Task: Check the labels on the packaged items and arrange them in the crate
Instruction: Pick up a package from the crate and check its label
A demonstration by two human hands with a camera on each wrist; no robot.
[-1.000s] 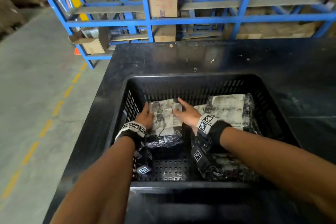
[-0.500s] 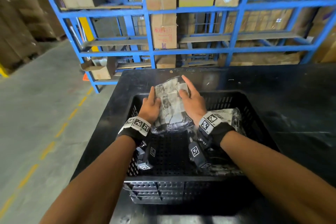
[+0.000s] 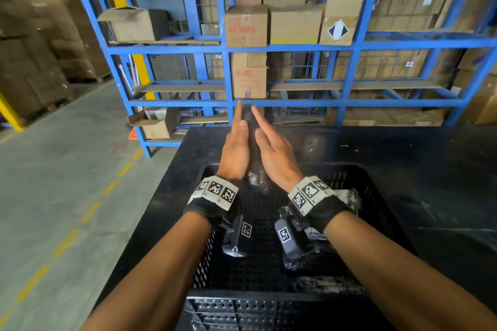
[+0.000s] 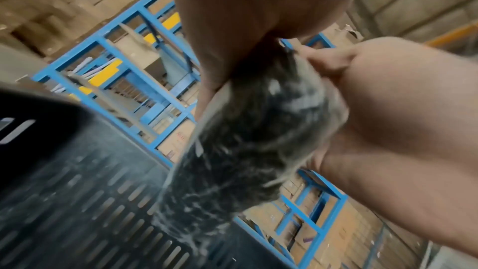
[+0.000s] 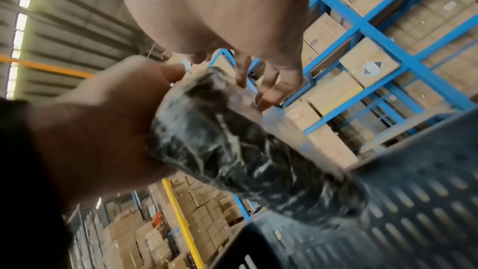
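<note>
Label check in hand: left hand and right hand, fingers straight, sandwich the wrapped package edge-on above the crate; next it probably needs turning label-up.

Glossy crinkled plastic package; matt perforated plastic crate.

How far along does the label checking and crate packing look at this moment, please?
Partly done. At least one plastic-wrapped dark package already lies in the black slotted plastic crate, on its right side. In hand: another plastic-wrapped package, pressed edge-on between the left hand and right hand above the crate, apparently for checking. Left: setting it down on the bare perforated floor at the crate's left. No further packages are visible outside.
</note>
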